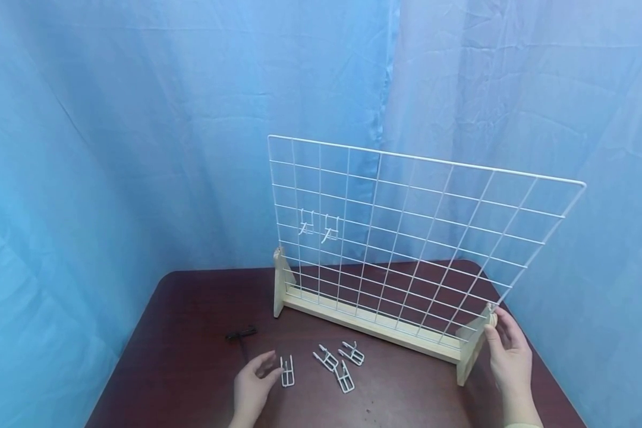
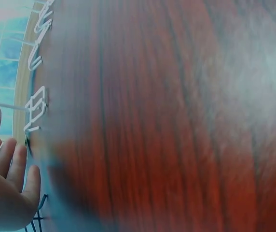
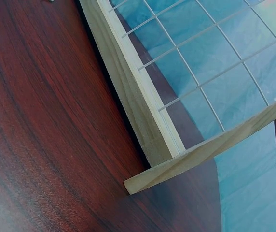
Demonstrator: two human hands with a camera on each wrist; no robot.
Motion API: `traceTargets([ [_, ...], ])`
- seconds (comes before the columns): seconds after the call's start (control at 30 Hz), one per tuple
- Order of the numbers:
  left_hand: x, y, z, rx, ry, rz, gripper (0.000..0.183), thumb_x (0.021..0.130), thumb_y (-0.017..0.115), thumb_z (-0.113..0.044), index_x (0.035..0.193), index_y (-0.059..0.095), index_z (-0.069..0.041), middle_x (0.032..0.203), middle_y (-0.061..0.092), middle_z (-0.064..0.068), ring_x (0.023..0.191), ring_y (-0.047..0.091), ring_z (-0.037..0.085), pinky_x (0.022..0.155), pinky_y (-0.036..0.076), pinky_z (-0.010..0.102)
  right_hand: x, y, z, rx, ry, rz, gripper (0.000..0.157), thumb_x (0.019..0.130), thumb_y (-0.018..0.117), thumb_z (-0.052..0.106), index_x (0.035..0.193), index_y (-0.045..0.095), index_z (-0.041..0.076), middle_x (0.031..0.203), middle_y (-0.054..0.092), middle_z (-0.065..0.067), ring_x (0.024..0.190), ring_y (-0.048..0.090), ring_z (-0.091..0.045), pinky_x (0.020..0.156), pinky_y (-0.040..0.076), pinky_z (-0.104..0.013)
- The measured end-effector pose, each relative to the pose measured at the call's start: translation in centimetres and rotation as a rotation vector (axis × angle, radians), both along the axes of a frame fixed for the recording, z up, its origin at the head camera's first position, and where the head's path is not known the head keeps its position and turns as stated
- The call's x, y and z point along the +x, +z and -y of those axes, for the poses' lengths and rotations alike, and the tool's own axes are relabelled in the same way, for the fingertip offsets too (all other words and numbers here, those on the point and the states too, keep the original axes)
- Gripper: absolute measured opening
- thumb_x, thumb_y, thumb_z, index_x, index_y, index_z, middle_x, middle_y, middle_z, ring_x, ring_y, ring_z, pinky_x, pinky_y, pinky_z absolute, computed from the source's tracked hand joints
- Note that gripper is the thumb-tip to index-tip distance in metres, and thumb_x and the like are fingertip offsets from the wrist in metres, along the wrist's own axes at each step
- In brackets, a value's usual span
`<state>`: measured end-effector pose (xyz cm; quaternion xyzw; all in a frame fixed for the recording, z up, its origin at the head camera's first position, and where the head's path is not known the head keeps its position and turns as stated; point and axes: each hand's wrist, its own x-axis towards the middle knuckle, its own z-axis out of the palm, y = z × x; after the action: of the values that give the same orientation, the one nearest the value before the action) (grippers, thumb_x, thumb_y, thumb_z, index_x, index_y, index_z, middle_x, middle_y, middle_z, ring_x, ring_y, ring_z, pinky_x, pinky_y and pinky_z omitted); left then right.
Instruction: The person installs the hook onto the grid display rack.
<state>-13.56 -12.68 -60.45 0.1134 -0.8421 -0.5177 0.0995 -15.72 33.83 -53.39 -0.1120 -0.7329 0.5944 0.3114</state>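
A white wire grid panel (image 1: 385, 208) stands upright in a pale wooden base (image 1: 374, 328). Two white hooks (image 1: 330, 233) hang on the left part of the grid. At its right end, my right hand (image 1: 510, 356) grips the wooden side support (image 1: 472, 351), thumb on the near face. My left hand (image 1: 254, 386) is low over the table, fingers spread and slightly bent, beside a loose white wire hook (image 1: 288, 375). In the left wrist view that hook (image 2: 36, 106) lies just beyond the fingertips. To its right lie several more loose hooks (image 1: 345, 378).
A black object with a thin stem (image 1: 241, 334) lies on the dark red-brown table (image 1: 192, 321), left of the base. Blue curtains (image 1: 192, 119) hang around the table's back and sides. Small dark specks mark the front of the tabletop.
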Motion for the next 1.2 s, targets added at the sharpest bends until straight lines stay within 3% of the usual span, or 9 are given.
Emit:
traceTargets([
  [0.4, 0.7, -0.2, -1.4, 0.054, 0.128, 0.0, 0.039, 0.076, 0.085, -0.012, 0.113, 0.072, -0.006, 0.107, 0.073, 0.011, 0.098, 0.07, 0.028, 0.084, 0.057, 0.043, 0.1, -0.2, 0.0, 0.036, -0.004, -0.003, 0.041, 0.097, 0.059, 0.001, 0.138, 0.057, 0.008, 0.14, 0.055, 0.009, 0.124, 0.051, -0.003, 0.096, 0.043, -0.01],
  [0.83, 0.9, -0.4, -3.3, 0.064, 0.214, -0.052, 0.032, 0.073, 0.087, -0.01, 0.102, 0.076, -0.01, 0.097, 0.075, 0.008, 0.092, 0.071, 0.027, 0.071, 0.059, 0.033, -0.1, -0.1, 0.0, 0.051, -0.026, 0.036, 0.044, 0.097, 0.06, 0.001, 0.14, 0.054, 0.006, 0.139, 0.056, 0.01, 0.125, 0.051, -0.004, 0.096, 0.043, -0.01],
  [1.03, 0.9, -0.2, -4.1, 0.072, 0.228, -0.064, 0.028, 0.073, 0.086, -0.008, 0.1, 0.076, -0.009, 0.098, 0.074, 0.013, 0.091, 0.072, 0.032, 0.066, 0.061, 0.033, -0.2, -0.3, -0.2, 0.085, -0.024, 0.036, 0.043, 0.097, 0.059, 0.003, 0.14, 0.054, 0.008, 0.139, 0.055, 0.01, 0.123, 0.051, 0.0, 0.097, 0.043, -0.01],
  [1.2, 0.9, -0.3, -4.3, 0.104, 0.229, -0.084, 0.027, 0.074, 0.085, -0.005, 0.099, 0.076, -0.007, 0.097, 0.074, 0.015, 0.088, 0.072, 0.034, 0.065, 0.061, 0.033, -0.1, -0.4, -0.2, 0.048, 0.002, 0.01, 0.042, 0.098, 0.057, 0.001, 0.139, 0.056, 0.008, 0.139, 0.056, 0.01, 0.125, 0.05, -0.002, 0.099, 0.041, -0.011],
])
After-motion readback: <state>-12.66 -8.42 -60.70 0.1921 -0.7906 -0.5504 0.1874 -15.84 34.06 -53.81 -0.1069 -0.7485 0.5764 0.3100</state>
